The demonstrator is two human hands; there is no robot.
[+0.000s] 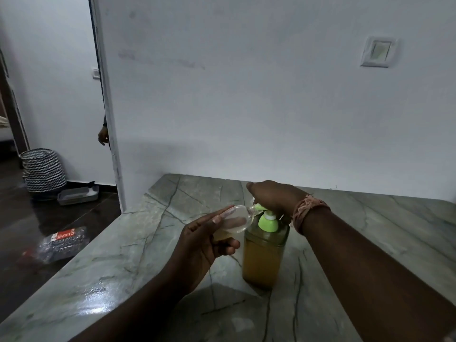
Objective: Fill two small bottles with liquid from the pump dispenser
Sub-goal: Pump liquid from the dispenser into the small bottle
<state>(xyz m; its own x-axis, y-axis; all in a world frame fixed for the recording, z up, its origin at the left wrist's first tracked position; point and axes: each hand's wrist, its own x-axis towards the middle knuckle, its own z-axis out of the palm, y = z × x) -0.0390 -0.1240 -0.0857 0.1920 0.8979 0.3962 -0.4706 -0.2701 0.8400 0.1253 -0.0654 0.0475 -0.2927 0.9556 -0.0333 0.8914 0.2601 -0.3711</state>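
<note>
Head view shows a small clear bottle (234, 219) held on its side by the left hand (204, 240). Its long way runs from the left hand across toward the right hand, with the mouth at the far end. The mouth is set against the green spout (257, 206) of the pump dispenser (264, 250). The bottle is pinched by the left hand, with the fingers straight along its top and the thumb curled under it. A little yellow liquid can be seen low in the bottle, near the fingers, so it is judged to be partly filled. The dispenser is stood upright just right of the left hand and right under the right hand (274, 196). It is filled high with yellow liquid. The pump top is covered by the right hand, which is laid over it and looks to be pressing down; whether its fingers are curled round the pump cannot be told, since they are hidden. A thread band (309, 209) is worn on the right wrist. Only one small bottle can be seen. For the next push, the mouth must be kept tight on the spout, or liquid may be spilled on the stone counter (128, 255) below both hands. Farther left of the left hand, on the floor, a plastic packet (63, 244) and a zigzag basket (43, 170) are seen.
</note>
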